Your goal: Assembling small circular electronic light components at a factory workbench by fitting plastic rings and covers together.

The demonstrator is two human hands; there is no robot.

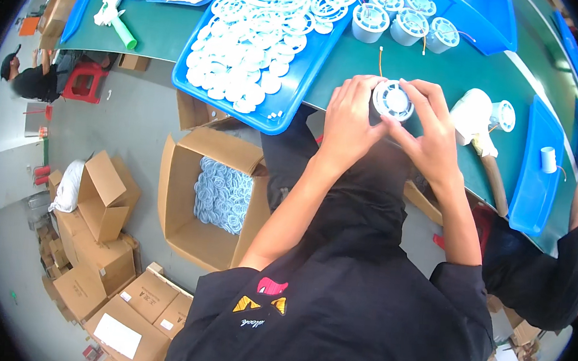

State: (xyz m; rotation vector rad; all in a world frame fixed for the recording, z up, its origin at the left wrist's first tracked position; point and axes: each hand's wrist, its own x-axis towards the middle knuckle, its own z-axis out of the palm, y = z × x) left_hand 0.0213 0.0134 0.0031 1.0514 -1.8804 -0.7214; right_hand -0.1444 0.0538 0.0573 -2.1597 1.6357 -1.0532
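Round white part (392,102): I am seeing it sitting between both hands at the near edge of the green table (351,62), slotted face turned up.
Left hand (350,114): is gripping the part's left side with curled fingers.
Right hand (434,127): is gripping the right side, thumb and fingers curving around it.
Blue tray (309,77): is lying left of the hands, holding white rings and discs.
Similar white parts (409,28): are standing beyond the hands.
White-headed mallet (472,115): is resting right of the right hand.
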